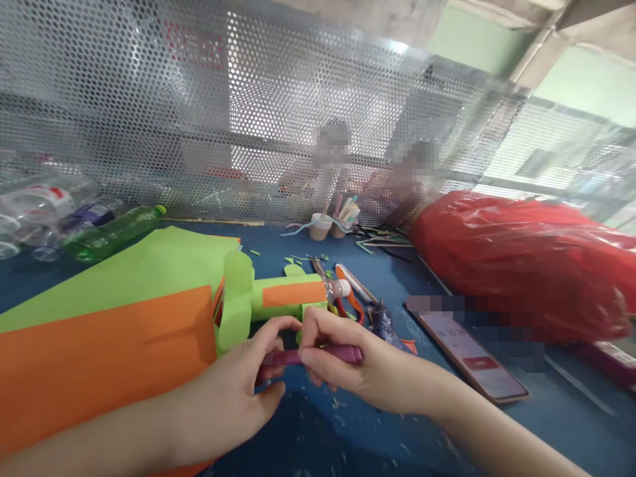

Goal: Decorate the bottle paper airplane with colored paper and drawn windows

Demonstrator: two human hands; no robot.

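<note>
A purple marker (pixel 342 353) lies crosswise between my hands. My right hand (pixel 338 351) is closed around its middle in a pinch. The fingers of my left hand (pixel 248 377) curl about its left end, the thumb standing a little off, and part of that grip is hidden. Just beyond my hands rests a plastic bottle (pixel 334 289) with a white cap, lying on its side. It is wrapped in green paper with an orange strip (pixel 293 294), and green paper fins (pixel 237 298) stick out at its left end.
Green paper (pixel 163 265) and orange paper (pixel 109 358) cover the table's left side. Scissors (pixel 318 266), an orange-handled cutter (pixel 355 305) and paper scraps lie behind. A phone (pixel 467 351), red plastic bag (pixel 521 265), pen cups (pixel 320 227), a green bottle (pixel 114 232) and perforated screen (pixel 199 119) surround these.
</note>
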